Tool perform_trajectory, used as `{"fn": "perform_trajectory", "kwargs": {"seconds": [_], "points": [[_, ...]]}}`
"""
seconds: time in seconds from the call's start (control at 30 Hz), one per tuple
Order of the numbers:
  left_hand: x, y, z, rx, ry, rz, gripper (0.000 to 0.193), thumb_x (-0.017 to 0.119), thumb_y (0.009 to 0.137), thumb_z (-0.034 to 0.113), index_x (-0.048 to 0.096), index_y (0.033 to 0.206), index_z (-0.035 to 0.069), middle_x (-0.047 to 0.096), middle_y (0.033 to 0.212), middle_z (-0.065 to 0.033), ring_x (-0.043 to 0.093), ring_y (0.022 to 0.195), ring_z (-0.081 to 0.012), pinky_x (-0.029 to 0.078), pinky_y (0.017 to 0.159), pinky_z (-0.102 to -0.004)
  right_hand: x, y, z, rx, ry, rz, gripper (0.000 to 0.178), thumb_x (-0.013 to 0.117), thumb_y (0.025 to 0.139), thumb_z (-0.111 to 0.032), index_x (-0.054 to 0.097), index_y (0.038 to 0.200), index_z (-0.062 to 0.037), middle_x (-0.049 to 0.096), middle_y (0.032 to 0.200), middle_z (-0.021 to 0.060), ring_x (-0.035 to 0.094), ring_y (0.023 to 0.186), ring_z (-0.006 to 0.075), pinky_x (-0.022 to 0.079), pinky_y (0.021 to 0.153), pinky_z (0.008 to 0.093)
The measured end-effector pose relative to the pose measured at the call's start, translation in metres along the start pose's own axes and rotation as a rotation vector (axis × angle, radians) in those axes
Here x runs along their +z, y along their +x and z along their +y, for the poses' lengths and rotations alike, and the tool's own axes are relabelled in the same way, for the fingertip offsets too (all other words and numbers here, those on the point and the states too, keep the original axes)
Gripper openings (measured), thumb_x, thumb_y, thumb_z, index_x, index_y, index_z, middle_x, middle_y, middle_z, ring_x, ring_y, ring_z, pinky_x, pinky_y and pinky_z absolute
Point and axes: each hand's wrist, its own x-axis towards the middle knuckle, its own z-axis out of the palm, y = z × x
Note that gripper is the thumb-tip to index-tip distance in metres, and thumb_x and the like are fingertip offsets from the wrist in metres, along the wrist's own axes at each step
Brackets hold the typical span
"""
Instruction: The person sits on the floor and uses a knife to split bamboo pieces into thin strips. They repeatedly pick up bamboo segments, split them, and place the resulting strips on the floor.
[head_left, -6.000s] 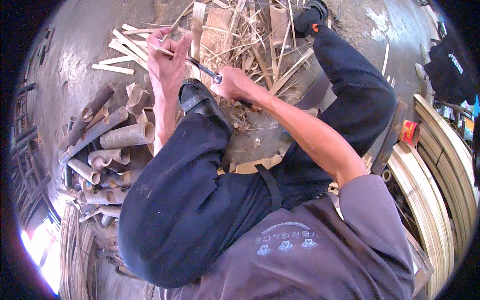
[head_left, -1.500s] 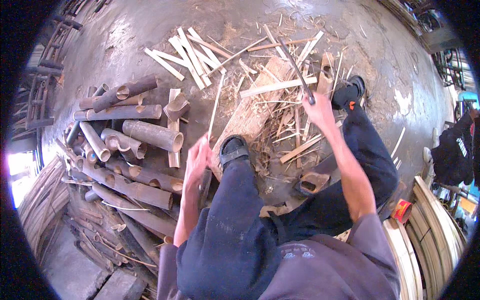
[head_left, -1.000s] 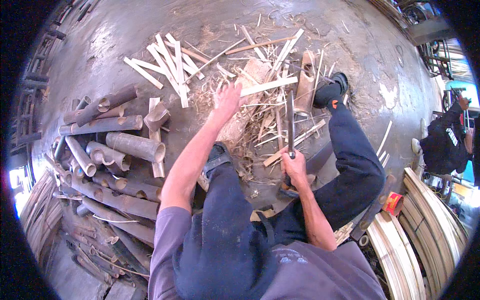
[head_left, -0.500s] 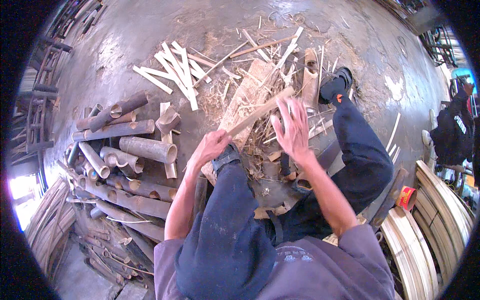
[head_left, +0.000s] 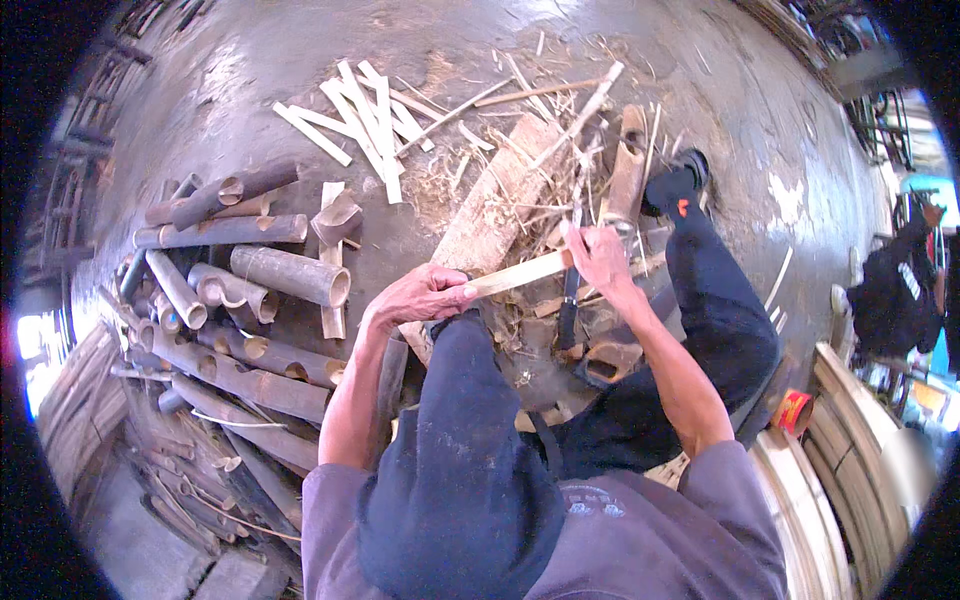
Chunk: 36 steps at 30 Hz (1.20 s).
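A pale flat bamboo strip (head_left: 522,275) is stretched between my two hands over my bent left knee. My left hand (head_left: 420,300) is closed on its left end, the thumb lying along the top. My right hand (head_left: 600,258) pinches the other end, slightly higher. Just below my right hand stands the dark handle of a knife (head_left: 568,315), its blade pointing away among the shavings. Beyond the strip lies a worn wooden board (head_left: 485,215), strewn with shavings.
Several pale strips (head_left: 375,120) lie fanned out ahead. Cut bamboo tubes (head_left: 290,275) are heaped at left. Another bamboo tube (head_left: 625,175) lies by my right foot (head_left: 678,182). Long split strips (head_left: 810,500) and a red can (head_left: 793,411) are at right, near a person in dark clothes (head_left: 900,270).
My right hand, spread open before, has closed on the strip's far end. The strip has turned to a flatter angle and shows its paler face.
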Motion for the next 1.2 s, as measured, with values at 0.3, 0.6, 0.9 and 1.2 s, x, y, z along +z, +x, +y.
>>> {"fn": "perform_trajectory", "kwargs": {"seconds": [0.3, 0.6, 0.9, 1.2], "points": [[0.017, 0.043, -0.024, 0.436, 0.598, 1.166, 0.034, 0.067, 0.086, 0.026, 0.058, 0.110, 0.004, 0.059, 0.108, -0.0168, 0.058, 0.100, -0.0335, 0.046, 0.086, -0.0401, 0.045, -0.060, 0.044, 0.443, -0.073, -0.043, 0.048, 0.044, 0.097, -0.046, 0.067, 0.092, -0.0046, 0.061, 0.074, 0.0215, 0.062, 0.069, 0.0349, 0.044, 0.061, 0.0456], [0.019, 0.121, -0.072, 0.268, -0.698, 0.968, 0.021, 0.040, 0.099, 0.014, 0.056, 0.096, 0.001, 0.062, 0.076, -0.0066, 0.062, 0.070, -0.0164, 0.052, 0.062, -0.0335, 0.085, -0.026, -0.040, 0.113, 0.207, 0.037, 0.030, 0.050, 0.096, -0.027, 0.064, 0.106, -0.0017, 0.063, 0.096, 0.0223, 0.061, 0.092, 0.0370, 0.046, 0.081, 0.0434], [-0.148, 0.148, -0.099, -0.199, 0.386, 1.495, 0.038, 0.067, 0.082, 0.019, 0.045, 0.105, -0.002, 0.058, 0.105, -0.0257, 0.058, 0.101, -0.0417, 0.049, 0.084, -0.0503, 0.070, -0.110, 0.027, 0.366, 0.049, -0.199, 0.030, 0.050, 0.096, -0.026, 0.066, 0.106, -0.0019, 0.065, 0.084, 0.0143, 0.062, 0.075, 0.0252, 0.049, 0.072, 0.0370], [-0.156, 0.159, -0.137, -0.170, 0.250, 1.439, 0.024, 0.052, 0.084, 0.009, 0.046, 0.103, -0.003, 0.057, 0.102, -0.0283, 0.058, 0.096, -0.0458, 0.048, 0.080, -0.0508, 0.095, -0.108, 0.015, 0.466, 0.186, -0.335, 0.032, 0.055, 0.093, -0.030, 0.066, 0.110, -0.0051, 0.065, 0.099, 0.0204, 0.065, 0.089, 0.0337, 0.051, 0.079, 0.0377]]}}
